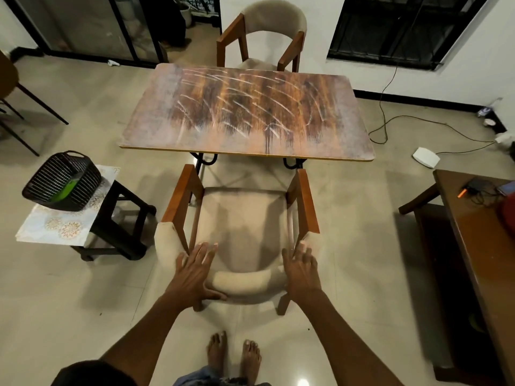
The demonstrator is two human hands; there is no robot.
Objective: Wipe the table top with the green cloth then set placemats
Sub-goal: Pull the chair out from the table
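Both arms reached down to the near chair. The left hand and right hand lay flat on its curved back, fingers straight. The cloth was half hidden in a basket, left of the table.

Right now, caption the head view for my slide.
Both hands rest on the chair's backrest before the bare table.

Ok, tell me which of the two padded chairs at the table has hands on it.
The near chair, seen from behind: the left hand and right hand rest on its padded backrest. The far chair beyond the table is untouched.
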